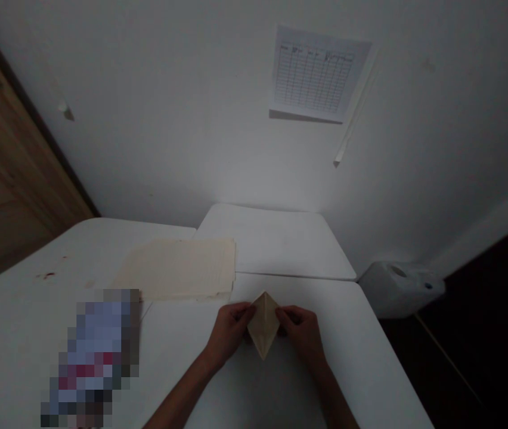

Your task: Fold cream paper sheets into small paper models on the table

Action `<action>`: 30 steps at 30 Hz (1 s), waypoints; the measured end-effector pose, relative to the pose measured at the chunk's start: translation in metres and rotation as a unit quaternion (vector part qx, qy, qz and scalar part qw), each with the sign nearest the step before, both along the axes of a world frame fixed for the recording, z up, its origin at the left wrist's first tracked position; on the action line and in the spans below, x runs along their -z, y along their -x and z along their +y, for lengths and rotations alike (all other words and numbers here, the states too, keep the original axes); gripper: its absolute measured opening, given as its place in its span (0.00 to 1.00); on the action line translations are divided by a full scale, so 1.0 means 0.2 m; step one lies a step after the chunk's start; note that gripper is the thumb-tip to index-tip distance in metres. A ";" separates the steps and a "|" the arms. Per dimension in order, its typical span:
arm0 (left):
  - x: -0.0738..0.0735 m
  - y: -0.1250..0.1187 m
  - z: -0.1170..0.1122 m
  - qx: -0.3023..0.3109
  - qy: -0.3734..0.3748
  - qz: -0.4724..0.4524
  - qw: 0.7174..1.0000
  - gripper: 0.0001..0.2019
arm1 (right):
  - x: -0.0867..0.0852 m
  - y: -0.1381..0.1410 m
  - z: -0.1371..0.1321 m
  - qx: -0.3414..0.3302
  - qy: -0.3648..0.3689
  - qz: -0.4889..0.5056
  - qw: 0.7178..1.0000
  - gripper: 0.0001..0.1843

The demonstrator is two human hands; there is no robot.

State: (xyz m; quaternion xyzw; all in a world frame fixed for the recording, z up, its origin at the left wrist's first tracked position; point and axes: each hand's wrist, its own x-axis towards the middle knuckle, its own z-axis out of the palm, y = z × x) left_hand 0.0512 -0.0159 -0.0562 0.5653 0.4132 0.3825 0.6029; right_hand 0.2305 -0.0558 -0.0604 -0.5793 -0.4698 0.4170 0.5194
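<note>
Nearest me, my forearms reach in over the white surface [370,357], and both of my hands are closed on one thing, a small piece of folded paper [263,325]. My left hand [231,326] pinches its left corner with the thumb on top; my right hand [301,328] pinches the right corner in the same way. The fingers underneath are mostly hidden from me. The paper sits between my hands over the surface, a tan diamond with one point toward me and one away, a line running down its middle. I cannot tell whether its underside touches the surface.

I judge the step in hand to be folding or shaping this piece. The next move, as I read it, calls for an even hold on both corners, the middle line kept straight and light pressure, since thin paper could crease askew or tear.

Off to my left lies a pixelated item [90,342] I cannot make out. Beyond it, flat on the surface, are tan sheets [191,268], well apart from my hands. Past the surface's right edge stands a whitish container [383,298]. Farthest off, a printed chart [314,74] hangs on the wall [191,119].
</note>
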 end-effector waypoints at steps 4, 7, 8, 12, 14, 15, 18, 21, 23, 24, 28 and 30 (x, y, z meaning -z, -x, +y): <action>0.00 0.00 0.00 -0.001 0.007 0.008 1.000 0.24 | 0.00 0.00 -0.01 0.001 0.005 -0.020 1.000 0.21; 0.00 -0.01 0.00 -0.037 -0.030 0.035 0.998 0.22 | -0.01 0.01 -0.02 0.006 0.006 -0.038 0.999 0.21; 0.00 -0.01 -0.01 -0.055 -0.055 0.046 0.996 0.21 | -0.02 0.01 -0.02 0.006 0.005 -0.047 0.999 0.20; 0.00 0.00 -0.02 -0.079 -0.119 0.067 0.987 0.19 | -0.03 0.02 -0.03 0.005 -0.006 -0.096 0.995 0.16; -0.02 0.00 -0.02 -0.077 -0.113 0.064 0.989 0.20 | -0.03 0.02 -0.03 0.005 -0.024 -0.128 0.991 0.14; -0.02 0.00 -0.02 -0.080 -0.109 0.063 0.989 0.21 | -0.03 0.02 -0.03 0.002 -0.031 -0.140 0.990 0.13; -0.03 -0.01 -0.03 -0.100 -0.107 0.062 0.987 0.22 | -0.03 0.03 -0.03 -0.021 -0.032 -0.149 0.988 0.12; -0.03 -0.01 -0.02 -0.113 -0.110 0.058 0.986 0.20 | -0.02 0.04 -0.04 -0.042 -0.027 -0.148 0.988 0.12; -0.02 -0.01 -0.01 -0.118 -0.114 0.061 0.985 0.17 | -0.02 0.04 -0.04 -0.049 -0.031 -0.151 0.987 0.11; -0.01 0.00 -0.01 -0.121 -0.115 0.064 0.984 0.16 | -0.02 0.04 -0.04 -0.051 -0.034 -0.150 0.987 0.11; 0.02 0.01 0.01 -0.137 -0.116 0.090 0.980 0.16 | -0.03 0.03 -0.04 -0.048 -0.036 -0.129 0.990 0.12; 0.03 0.01 0.01 -0.140 -0.125 0.104 0.977 0.15 | -0.04 0.03 -0.03 -0.039 -0.041 -0.117 0.992 0.12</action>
